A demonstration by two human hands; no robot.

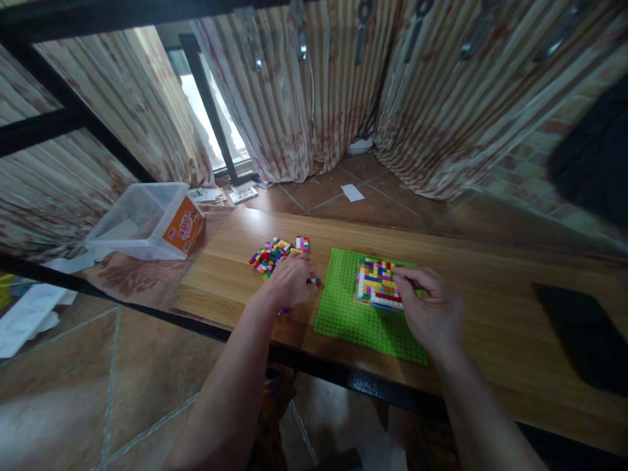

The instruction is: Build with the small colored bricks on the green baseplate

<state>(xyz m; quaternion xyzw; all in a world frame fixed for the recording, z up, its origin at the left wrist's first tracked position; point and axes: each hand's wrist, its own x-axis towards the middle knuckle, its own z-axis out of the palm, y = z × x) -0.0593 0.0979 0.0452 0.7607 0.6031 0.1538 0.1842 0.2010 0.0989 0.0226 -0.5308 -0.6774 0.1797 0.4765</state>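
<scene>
A green studded baseplate (pixel 338 294) lies on the wooden table. On it sits a low block built of toy bricks (pixel 377 278), its top a mix of red, yellow, white, blue and pink. My right hand (pixel 434 307) is at the block's right end, thumb and fingers pinched at its upper edge; whatever is between them is hidden. Left of the baseplate, my left hand (pixel 294 281) reaches palm down over the near side of a loose brick pile (pixel 269 255). Its fingers are blurred and partly hidden. Small dark and red bricks (pixel 314 282) show beside its fingertips.
A clear plastic bin (pixel 137 222) with an orange label stands beyond the table's left end. A dark flat object (pixel 583 333) lies on the table at right. A black metal bar with hanging clips (pixel 363 29) crosses the top. Striped curtains (pixel 318 98) hang behind.
</scene>
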